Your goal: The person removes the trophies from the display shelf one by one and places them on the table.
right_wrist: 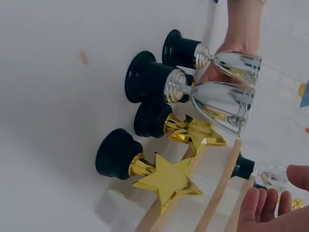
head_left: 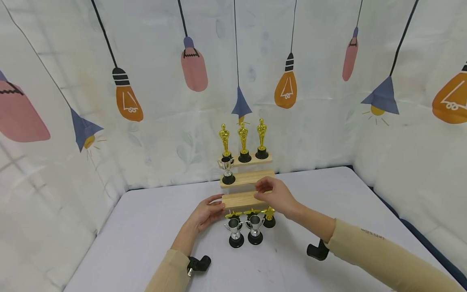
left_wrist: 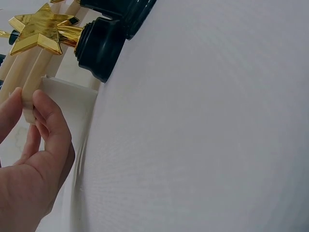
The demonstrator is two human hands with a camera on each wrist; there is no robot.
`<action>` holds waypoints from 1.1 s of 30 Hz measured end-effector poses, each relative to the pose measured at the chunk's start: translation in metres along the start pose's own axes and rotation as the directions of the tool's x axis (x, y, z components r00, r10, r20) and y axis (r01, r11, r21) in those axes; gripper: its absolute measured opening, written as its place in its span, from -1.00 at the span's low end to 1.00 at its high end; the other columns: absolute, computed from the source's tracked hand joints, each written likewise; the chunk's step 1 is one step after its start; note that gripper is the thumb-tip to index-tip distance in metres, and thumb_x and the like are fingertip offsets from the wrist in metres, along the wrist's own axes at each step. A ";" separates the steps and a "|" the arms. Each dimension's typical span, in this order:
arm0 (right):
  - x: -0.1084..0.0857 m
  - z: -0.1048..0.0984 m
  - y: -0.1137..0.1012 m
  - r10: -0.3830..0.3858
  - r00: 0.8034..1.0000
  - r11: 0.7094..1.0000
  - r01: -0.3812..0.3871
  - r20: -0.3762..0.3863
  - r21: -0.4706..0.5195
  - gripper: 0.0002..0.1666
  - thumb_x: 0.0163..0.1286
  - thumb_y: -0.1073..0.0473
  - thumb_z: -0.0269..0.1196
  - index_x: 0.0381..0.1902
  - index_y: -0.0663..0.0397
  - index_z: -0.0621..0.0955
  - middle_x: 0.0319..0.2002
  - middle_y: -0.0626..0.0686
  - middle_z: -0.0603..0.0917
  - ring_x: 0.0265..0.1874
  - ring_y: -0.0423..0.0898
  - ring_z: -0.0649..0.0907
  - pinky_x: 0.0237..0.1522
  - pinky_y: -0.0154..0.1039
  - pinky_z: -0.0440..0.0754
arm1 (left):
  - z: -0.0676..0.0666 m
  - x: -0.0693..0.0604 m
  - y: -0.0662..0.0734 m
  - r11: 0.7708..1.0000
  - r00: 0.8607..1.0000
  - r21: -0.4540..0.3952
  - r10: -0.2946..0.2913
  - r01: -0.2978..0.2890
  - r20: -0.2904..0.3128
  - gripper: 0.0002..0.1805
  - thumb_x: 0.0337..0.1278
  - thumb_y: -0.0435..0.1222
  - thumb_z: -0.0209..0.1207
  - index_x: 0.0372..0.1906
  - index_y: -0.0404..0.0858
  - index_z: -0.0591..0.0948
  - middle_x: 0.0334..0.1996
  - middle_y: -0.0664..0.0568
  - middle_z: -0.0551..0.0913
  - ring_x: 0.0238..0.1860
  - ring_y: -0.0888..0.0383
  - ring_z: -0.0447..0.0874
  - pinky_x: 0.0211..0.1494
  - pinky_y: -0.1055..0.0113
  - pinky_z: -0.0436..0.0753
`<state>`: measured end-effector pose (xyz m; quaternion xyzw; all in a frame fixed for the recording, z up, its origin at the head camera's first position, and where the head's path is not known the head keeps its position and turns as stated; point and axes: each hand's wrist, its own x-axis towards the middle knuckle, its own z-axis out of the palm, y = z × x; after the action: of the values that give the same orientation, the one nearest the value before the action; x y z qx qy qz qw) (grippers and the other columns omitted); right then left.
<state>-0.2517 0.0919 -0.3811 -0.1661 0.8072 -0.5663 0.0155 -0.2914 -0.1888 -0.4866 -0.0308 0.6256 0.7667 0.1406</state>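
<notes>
My left hand pinches the left end of the lowest wooden shelf board between thumb and fingers, clearest in the left wrist view. Over that board's right end hovers my right hand, fingers loosely bent; the right wrist view shows a gap between thumb and fingers with nothing held. On the middle shelf a silver cup trophy stands at the left. Three gold figure trophies line the top shelf. Below the lowest board, two silver cups stand before three gold star trophies, partly hidden.
A white cloth covers the table. Behind the shelves hangs a white curtain printed with lamps and bulbs. Black wrist camera mounts sit at both sleeves.
</notes>
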 end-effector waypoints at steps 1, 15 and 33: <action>0.003 0.000 -0.001 0.000 1.000 1.000 0.000 0.002 0.006 -0.73 0.38 0.32 0.37 -0.01 0.27 0.61 -0.05 0.21 0.66 -0.06 0.02 0.63 -0.03 -0.21 0.63 | 0.000 0.000 0.000 1.000 1.000 0.000 -0.001 0.001 0.000 -0.34 0.35 -0.51 0.21 0.49 -0.43 0.29 0.05 -0.19 0.57 -0.11 0.09 0.67 -0.08 0.29 0.68; 0.038 0.013 -0.007 0.018 1.000 0.997 -0.019 0.008 0.081 -0.68 0.37 0.32 0.39 0.05 0.27 0.62 -0.01 0.19 0.67 -0.01 0.03 0.65 0.07 -0.12 0.65 | -0.001 -0.001 0.000 1.000 1.000 -0.005 -0.003 0.003 0.013 -0.34 0.37 -0.52 0.19 0.50 -0.44 0.26 0.03 -0.17 0.56 -0.13 0.10 0.67 -0.09 0.31 0.69; 0.075 0.033 0.001 0.065 0.998 0.992 -0.067 0.018 0.109 -0.60 0.38 0.31 0.39 0.13 0.32 0.60 0.08 0.29 0.66 0.06 0.09 0.64 0.12 -0.10 0.63 | -0.001 0.000 0.000 1.000 1.000 -0.016 -0.004 0.004 0.029 -0.33 0.39 -0.50 0.19 0.52 -0.44 0.24 0.06 -0.17 0.56 -0.10 0.10 0.66 -0.08 0.32 0.69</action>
<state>-0.3153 0.0409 -0.3817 -0.1424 0.7798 -0.6076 0.0493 -0.2914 -0.1899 -0.4863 -0.0219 0.6174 0.7717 0.1510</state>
